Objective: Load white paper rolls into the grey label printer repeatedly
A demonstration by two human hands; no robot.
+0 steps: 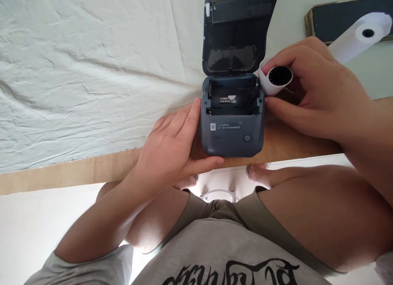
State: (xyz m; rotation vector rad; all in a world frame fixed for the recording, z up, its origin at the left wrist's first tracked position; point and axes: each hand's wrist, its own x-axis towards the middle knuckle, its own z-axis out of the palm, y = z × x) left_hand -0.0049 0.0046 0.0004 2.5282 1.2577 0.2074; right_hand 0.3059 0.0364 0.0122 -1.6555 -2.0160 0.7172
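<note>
Just right of the printer (232, 141), level with its paper well (231, 108), the small roll (267, 86) sits in the person's right hand (325, 86). Forefinger and thumb flank the roll, closed about it, with its white outer layer next to the printer's right wall; whether the two touch cannot be told. Its long axis appears to point upward with a tilt, since the dark hollow core faces the viewer, whereas the well's long axis runs across the printer from side to side: roll and well are therefore out of line. From the right hand, the well lies to the left; this hand is the nearer to it on the roll's side.

Along the printer's left wall lies the left hand (175, 137), its fingers extended side by side and its thumb spread apart at the front edge, a brace rather than a grasp. Behind the well, the printer's lid (235, 31) stands raised. Farther right of the printer, beyond the right hand, a larger roll (353, 39) slants in front of a phone (333, 21).
</note>
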